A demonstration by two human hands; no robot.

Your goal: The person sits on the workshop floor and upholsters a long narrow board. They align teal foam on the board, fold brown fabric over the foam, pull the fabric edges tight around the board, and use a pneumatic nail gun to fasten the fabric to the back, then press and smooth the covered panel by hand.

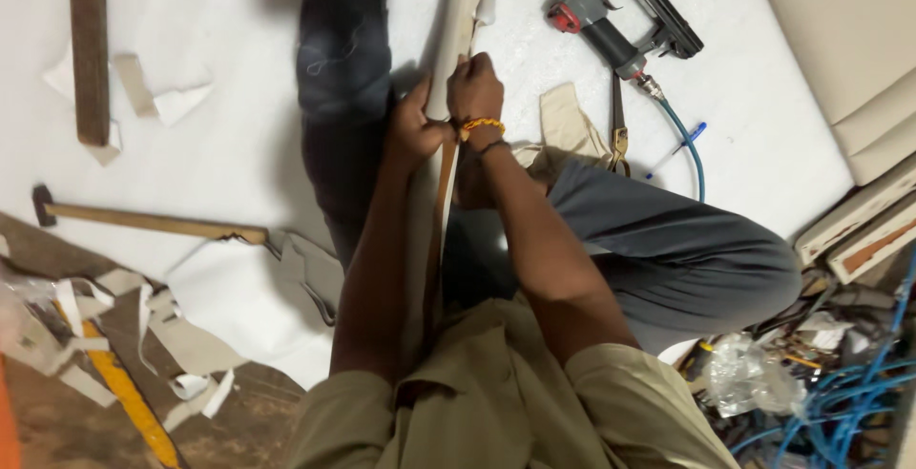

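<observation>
The person is sitting on a white floor sheet (239,145) with legs spread, and a long wooden strip (456,20) wrapped in beige fabric (448,68) is running lengthwise between the knees, from the lap out toward the sheet's far edge. Both hands are closing around the strip at mid-length: the left hand (412,130) is clasping its left side, fingers curled shut over the fabric, and the right hand (474,87) is gripping just beyond it, fist closed on the covering, a yellow bracelet (482,125) at the wrist. The step in hand appears to be drawing the fabric taut over the strip; the next move would likely call for holding that tension with one hand while freeing the other. The strip is extending well past both grips, and its near end is hidden under the forearms. A pneumatic stapler (620,16) with a blue hose (692,159) is lying to the right, apart from the hands. Beige cushions (849,49) are occupying the far right corner. A hammer (143,221) is lying at the sheet's left edge, and a blue pen (682,140) beside the hose.
</observation>
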